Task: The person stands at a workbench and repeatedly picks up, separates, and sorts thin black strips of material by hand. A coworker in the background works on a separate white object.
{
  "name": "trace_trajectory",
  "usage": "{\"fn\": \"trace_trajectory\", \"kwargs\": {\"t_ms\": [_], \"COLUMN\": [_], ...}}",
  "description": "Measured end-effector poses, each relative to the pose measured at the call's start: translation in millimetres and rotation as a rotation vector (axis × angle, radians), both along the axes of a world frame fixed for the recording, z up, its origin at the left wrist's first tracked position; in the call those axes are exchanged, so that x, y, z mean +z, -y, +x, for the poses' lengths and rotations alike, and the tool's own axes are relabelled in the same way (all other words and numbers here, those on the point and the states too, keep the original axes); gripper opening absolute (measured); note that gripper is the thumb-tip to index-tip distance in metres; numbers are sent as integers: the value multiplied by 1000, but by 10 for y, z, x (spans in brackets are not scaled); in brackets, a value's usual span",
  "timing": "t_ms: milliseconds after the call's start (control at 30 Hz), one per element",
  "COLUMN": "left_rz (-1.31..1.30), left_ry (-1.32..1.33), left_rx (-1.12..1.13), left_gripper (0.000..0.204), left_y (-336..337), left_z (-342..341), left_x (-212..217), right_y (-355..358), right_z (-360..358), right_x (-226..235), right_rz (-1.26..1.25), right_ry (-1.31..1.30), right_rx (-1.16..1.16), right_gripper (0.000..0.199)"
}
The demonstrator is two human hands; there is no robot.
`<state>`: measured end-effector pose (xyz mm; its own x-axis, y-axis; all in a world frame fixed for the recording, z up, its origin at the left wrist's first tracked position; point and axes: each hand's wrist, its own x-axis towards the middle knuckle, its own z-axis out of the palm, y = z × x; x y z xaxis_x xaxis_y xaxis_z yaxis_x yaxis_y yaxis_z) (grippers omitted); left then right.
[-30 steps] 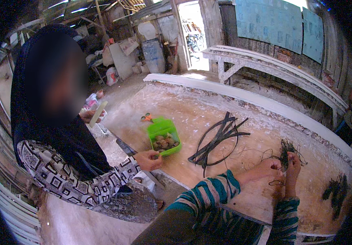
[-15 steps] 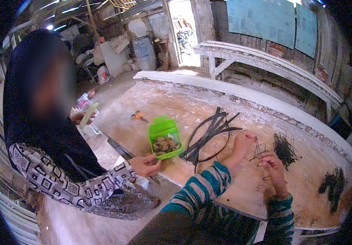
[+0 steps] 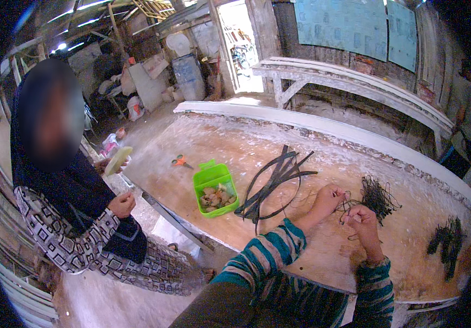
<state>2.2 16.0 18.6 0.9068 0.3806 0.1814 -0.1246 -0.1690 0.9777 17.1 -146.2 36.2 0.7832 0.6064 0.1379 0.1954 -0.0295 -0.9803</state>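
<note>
My left hand (image 3: 329,199) is closed, fingertips pinched on a thin dark cord (image 3: 346,201) that loops between my two hands. My right hand (image 3: 364,223), just nearer and to the right, pinches the same cord with thumb and forefinger. Both are held low over the wooden table (image 3: 312,257). Right beyond them lies a tangled heap of thin black cords (image 3: 379,198). A second dark bundle of cords (image 3: 446,247) rests at the table's right end. Left of my left hand, several flat black strips (image 3: 275,187) lie crossed and curled.
A green lunch box (image 3: 213,188) with brown food pieces stands open near the left edge, orange-handled scissors (image 3: 181,162) behind it. At the left stands another person (image 3: 66,218), holding a pale oblong object (image 3: 118,160). A white-edged bench (image 3: 350,87) runs along the wall.
The other person's hand has drawn back from the green box toward their body. My hands have come closer together, with the cord still between them.
</note>
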Motion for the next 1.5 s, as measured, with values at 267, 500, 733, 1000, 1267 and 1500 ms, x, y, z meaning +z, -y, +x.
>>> {"fn": "trace_trajectory", "kwargs": {"t_ms": [267, 500, 733, 1000, 1267, 1500], "left_rz": [-24, -104, -101, -227, -120, -216], "left_ry": [201, 268, 109, 62, 25, 91], "left_rx": [-303, -556, -821, -957, -489, 40], "left_gripper": [12, 14, 17, 19, 19, 10], "left_y": [59, 152, 362, 392, 144, -79], "left_z": [118, 52, -141, -140, -79, -73], "left_x": [-285, -237, -143, -88, -37, 110], "right_y": [31, 84, 97, 152, 188, 111], "right_z": [289, 451, 546, 648, 636, 337], "right_x": [-165, -270, -280, -374, -234, -145], "right_rz": [105, -58, 77, 56, 31, 151], "right_ry": [246, 504, 487, 508, 366, 264], "right_rx": [-201, -359, -480, -531, -597, -221], "right_gripper": [18, 20, 18, 15, 4, 3]}}
